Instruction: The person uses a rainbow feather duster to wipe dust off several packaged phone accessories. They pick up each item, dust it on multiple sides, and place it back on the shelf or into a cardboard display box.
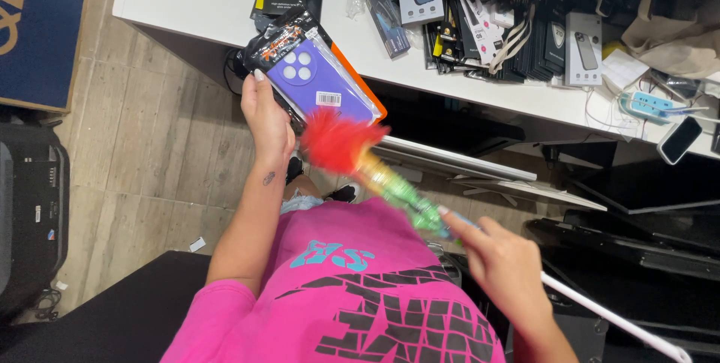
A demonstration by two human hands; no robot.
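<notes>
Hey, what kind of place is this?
Probably a phone accessories shop: boxed and bagged phone cases heaped on the white counter, a purple bagged phone case in the left hand, and a rainbow feather duster.

It is a phone accessory shop: at 1 o'clock the white counter (187, 3) holds many packaged phone cases (495, 25).

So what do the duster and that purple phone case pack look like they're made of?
The duster, held in the right hand, looks like soft synthetic fluff, red at the tip fading to green; motion blur hides detail. Its white handle seems smooth plastic. The case pack in the left hand looks like a matte purple case, maybe silicone, in a glossy clear plastic sleeve that catches glare.
</notes>
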